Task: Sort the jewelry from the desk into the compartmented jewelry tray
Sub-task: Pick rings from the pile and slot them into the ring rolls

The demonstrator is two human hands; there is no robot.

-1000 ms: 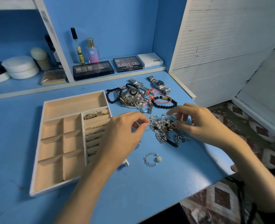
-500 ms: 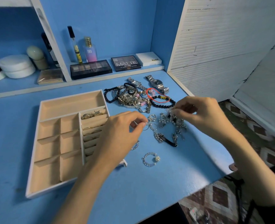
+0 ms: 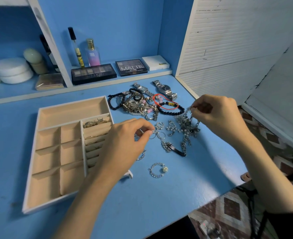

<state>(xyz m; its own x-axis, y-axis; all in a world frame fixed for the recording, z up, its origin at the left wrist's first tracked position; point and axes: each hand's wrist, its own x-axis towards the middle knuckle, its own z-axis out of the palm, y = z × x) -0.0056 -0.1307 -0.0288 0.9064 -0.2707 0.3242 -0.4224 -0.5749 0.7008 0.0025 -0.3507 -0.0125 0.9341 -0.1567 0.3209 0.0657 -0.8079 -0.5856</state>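
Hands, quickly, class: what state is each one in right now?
Left hand: closed, fingers pinching a small silver ring.
Right hand: closed, fingers pinching the top of a tangled silver chain.

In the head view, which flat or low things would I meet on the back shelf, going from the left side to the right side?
white round containers → brown compact → long dark eyeshadow palette → MATTE palette → white box
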